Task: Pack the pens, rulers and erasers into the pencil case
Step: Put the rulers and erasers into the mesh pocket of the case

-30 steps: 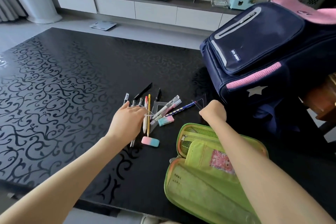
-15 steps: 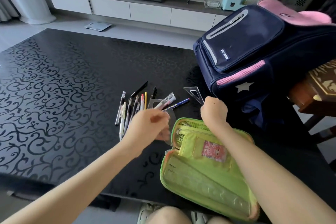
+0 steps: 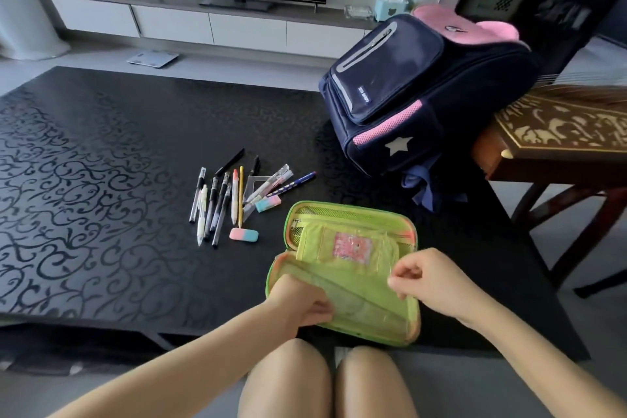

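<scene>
From the head view, both hands have come off the pile and now meet over the open pencil case [image 3: 353, 224], which lies on the dark surface [image 3: 101, 180] at its near edge, just in front of our knees. Half a second ago the right hand [image 3: 429, 282] held a clear triangle [image 3: 385, 256] up beside the backpack [image 3: 424, 88]; now its thumb and fingertips pinch that same faint, see-through piece low over the case's inner pocket, though glare keeps us from telling how far in it sits. The left hand [image 3: 302, 302], which was lifting something clear from the pile, now has its fingers curled over the case's near-left edge, and we cannot tell whether a ruler lies under them. The pens [image 3: 217, 204] lie in a loose fan well left of the case, with a second triangle [image 3: 256, 185] among them, one eraser [image 3: 243, 235] at the near end and another eraser [image 3: 268, 204] just beside the case's far corner. We judge the rulers are going in first, and the pens and erasers are all left to pack.
</scene>
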A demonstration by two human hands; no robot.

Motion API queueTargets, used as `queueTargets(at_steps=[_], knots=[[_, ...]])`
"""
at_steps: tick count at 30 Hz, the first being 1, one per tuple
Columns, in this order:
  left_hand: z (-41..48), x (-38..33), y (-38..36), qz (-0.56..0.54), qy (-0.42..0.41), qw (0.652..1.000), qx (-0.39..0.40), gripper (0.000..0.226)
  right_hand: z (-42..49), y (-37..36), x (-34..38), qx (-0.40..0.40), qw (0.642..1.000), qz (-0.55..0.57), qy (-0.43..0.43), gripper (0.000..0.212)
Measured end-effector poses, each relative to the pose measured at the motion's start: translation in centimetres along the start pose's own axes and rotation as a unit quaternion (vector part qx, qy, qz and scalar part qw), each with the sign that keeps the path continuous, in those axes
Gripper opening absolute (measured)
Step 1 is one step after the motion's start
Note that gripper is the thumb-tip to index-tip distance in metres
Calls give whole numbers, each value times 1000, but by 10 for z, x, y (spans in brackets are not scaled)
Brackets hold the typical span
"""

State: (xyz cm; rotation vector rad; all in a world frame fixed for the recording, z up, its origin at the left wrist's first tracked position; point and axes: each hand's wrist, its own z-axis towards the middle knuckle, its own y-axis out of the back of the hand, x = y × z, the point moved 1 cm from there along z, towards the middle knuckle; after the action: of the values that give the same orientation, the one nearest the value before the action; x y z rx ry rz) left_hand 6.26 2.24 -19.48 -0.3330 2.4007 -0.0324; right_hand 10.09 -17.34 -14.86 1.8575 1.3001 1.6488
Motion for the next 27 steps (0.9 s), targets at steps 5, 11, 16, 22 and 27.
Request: queueTargets(at_steps=[5, 11, 16, 22, 27], knots=[[1, -16, 14, 119, -28, 992, 4, 30, -8, -26, -21, -119, 962, -228, 93, 23], [0, -37, 41, 233, -36, 971, -47, 14, -2, -56, -34, -135, 866, -447, 179, 40], [19, -42, 76, 357, -198, 902, -143, 23, 2, -57, -34, -131, 857, -470, 167, 36], [42, -54, 98, 490, -281, 778, -276, 17, 9, -47, -14, -145, 869, -425, 207, 34], [68, -70, 104, 486, -287, 755, -333, 23, 37, -48, 14, -153, 894, -365, 212, 25]])
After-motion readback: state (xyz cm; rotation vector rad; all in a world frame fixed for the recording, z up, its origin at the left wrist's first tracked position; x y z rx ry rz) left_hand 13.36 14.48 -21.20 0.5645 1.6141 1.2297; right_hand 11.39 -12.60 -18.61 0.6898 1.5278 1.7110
